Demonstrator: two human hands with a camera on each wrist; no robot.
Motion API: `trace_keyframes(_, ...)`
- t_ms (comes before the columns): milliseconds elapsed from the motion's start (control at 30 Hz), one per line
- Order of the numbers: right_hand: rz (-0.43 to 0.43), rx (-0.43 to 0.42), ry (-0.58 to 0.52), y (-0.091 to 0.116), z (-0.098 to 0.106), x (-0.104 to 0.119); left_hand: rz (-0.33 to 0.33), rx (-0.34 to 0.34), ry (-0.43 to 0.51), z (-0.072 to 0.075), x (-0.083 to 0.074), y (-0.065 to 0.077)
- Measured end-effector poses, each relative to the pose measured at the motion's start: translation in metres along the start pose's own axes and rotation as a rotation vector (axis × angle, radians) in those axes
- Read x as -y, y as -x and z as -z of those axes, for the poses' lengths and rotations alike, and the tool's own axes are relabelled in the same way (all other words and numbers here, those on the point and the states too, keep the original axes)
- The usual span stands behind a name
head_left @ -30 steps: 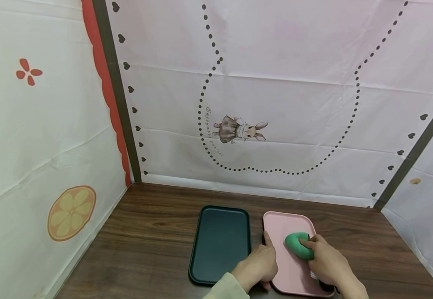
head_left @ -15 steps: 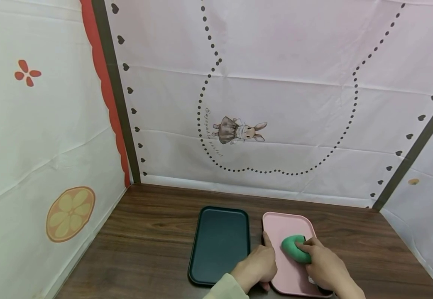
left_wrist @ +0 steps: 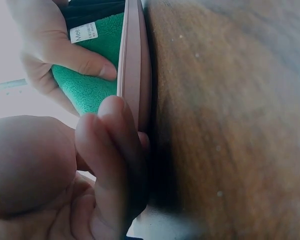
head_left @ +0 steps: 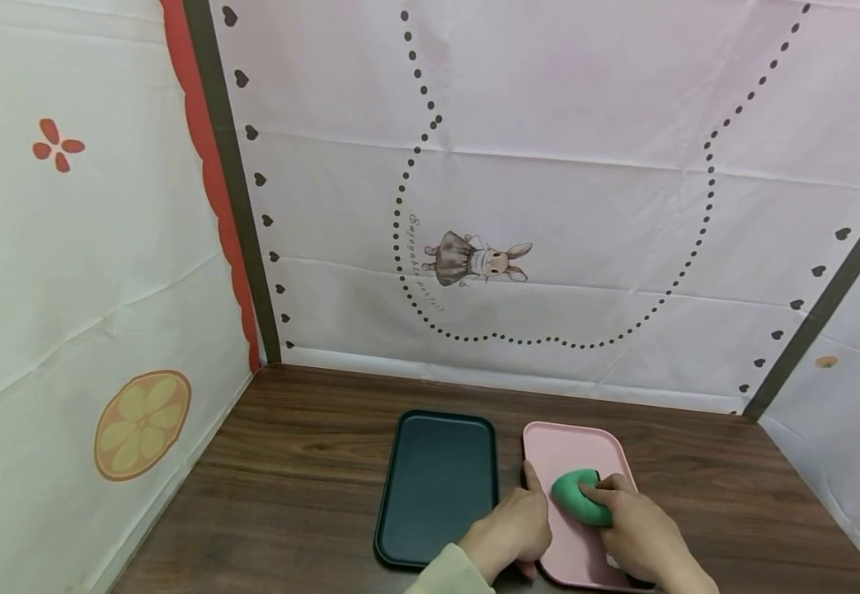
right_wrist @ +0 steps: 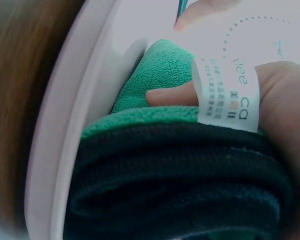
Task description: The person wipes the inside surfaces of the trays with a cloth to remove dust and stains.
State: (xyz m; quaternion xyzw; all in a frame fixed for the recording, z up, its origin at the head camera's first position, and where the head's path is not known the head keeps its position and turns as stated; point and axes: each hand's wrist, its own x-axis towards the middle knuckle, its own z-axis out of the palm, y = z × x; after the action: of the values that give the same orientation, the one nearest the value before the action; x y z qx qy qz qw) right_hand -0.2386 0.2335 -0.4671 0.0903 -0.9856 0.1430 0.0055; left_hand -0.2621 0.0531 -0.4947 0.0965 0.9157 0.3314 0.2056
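Note:
A pink tray (head_left: 570, 441) lies on the table. My right hand (head_left: 645, 528) grips a folded green terry cloth (head_left: 578, 499) against the tray's inner surface, its thumb laid on the fabric. In the right wrist view the cloth (right_wrist: 160, 70) shows dark layered edging (right_wrist: 175, 170) and a white printed label (right_wrist: 225, 95). At the tray's left side, my left hand (head_left: 514, 524) rests against the rim with the index finger stretched along it. In the left wrist view, fingertips (left_wrist: 112, 107) touch the tray's rim (left_wrist: 131, 70); the rest of that hand's contact is partly hidden.
A dark green tray (head_left: 440, 487) lies just left of the pink one, close to my left wrist. The brown wooden table (head_left: 289, 478) extends around both trays. Printed cloth walls (head_left: 563, 206) stand behind and at both sides.
My right hand has slid the green cloth a little to the left and nearer to me over the pink tray. The left hand and both trays stay in place.

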Motion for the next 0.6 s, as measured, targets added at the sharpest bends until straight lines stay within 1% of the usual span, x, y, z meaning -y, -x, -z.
trace_keyframes(167,0.016,-0.012,0.015,0.002,-0.002,0.005,0.001,-0.006,-0.015,0.0,-0.002,-0.001)
trace_keyframes(300,0.032,-0.025,0.026,0.002,-0.003,0.008,0.004,-0.003,-0.009,0.002,-0.002,-0.002)
trace_keyframes(467,0.027,-0.022,0.019,0.002,-0.005,0.011,0.004,0.0,-0.005,0.002,-0.001,-0.001)
trace_keyframes(600,0.025,-0.023,0.018,0.002,-0.008,0.013,0.013,-0.009,-0.029,0.001,-0.002,-0.001)
